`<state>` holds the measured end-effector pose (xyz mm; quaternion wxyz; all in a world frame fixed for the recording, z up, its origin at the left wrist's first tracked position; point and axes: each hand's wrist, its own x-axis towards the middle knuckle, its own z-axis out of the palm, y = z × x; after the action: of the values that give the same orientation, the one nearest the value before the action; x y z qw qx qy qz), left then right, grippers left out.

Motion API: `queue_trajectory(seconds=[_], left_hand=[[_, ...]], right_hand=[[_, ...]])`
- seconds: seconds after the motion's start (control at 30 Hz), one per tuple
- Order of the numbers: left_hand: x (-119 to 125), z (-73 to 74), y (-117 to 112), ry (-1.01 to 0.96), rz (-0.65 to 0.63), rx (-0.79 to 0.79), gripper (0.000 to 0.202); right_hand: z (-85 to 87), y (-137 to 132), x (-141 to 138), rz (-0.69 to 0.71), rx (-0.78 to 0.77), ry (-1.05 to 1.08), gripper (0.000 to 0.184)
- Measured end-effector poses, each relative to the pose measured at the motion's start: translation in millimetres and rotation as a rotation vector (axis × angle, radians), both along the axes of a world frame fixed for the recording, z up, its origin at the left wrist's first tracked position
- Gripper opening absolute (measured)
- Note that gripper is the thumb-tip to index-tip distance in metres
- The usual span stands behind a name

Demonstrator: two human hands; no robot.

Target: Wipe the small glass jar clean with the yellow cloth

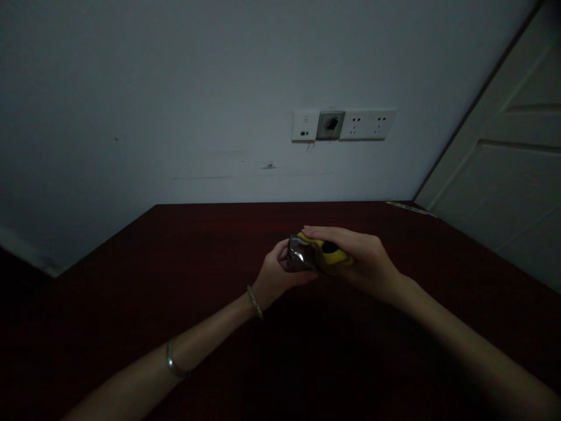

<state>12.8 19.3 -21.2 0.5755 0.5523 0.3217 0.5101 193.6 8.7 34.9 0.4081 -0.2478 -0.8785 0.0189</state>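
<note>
Both hands meet above the middle of a dark red table (175, 292). My right hand (366, 260) is closed around a yellow object with a black spot (331, 252), its fingers lying over the top. My left hand (276, 275) is curled around a small shiny dark piece (298, 255) at the yellow object's left end. I cannot make out what the yellow object is in the dim light. My left wrist wears a beaded bracelet, and a metal bangle sits further up the forearm.
A white wall stands behind the table, with a row of sockets and a grey switch (344, 124) above the far edge. A white panelled door (508, 175) is at the right. A pale strip (409, 207) lies at the table's far right corner.
</note>
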Motion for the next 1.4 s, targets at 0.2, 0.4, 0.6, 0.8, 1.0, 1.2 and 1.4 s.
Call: queue_trajectory(seconds=[0.2, 0.4, 0.6, 0.8, 1.0, 1.2, 1.4], left_hand=[[3.8, -4.7, -0.4, 0.017, 0.060, 0.084, 0.072], [3.8, -11.6, 4.7, 0.002, 0.083, 0.103, 0.071], [2.0, -18.0, 11.5, -0.040, 0.139, 0.064, 0.063], [1.0, -22.0, 14.2, -0.033, 0.167, 0.017, 0.063], [2.1, -10.0, 6.3, -0.007, 0.118, -0.012, 0.068], [3.6, -9.1, 3.2, 0.008, 0.103, 0.018, 0.066], [5.0, -13.3, 6.5, -0.022, 0.094, 0.002, 0.066]], right_hand=[[-6.2, 2.6, -6.2, 0.032, 0.041, -0.099, 0.051], [-4.2, 2.0, -4.9, 0.104, 0.084, -0.192, 0.060], [-1.5, -3.3, -10.3, 0.194, 0.120, -0.278, 0.058], [2.7, -9.8, -13.5, 0.193, 0.035, -0.296, 0.051], [-7.2, 1.7, -5.3, -0.030, 0.000, 0.011, 0.044], [-14.1, 8.0, -6.5, 0.088, -0.032, 0.038, 0.047], [-9.6, 4.6, -5.1, 0.167, 0.012, -0.052, 0.054]])
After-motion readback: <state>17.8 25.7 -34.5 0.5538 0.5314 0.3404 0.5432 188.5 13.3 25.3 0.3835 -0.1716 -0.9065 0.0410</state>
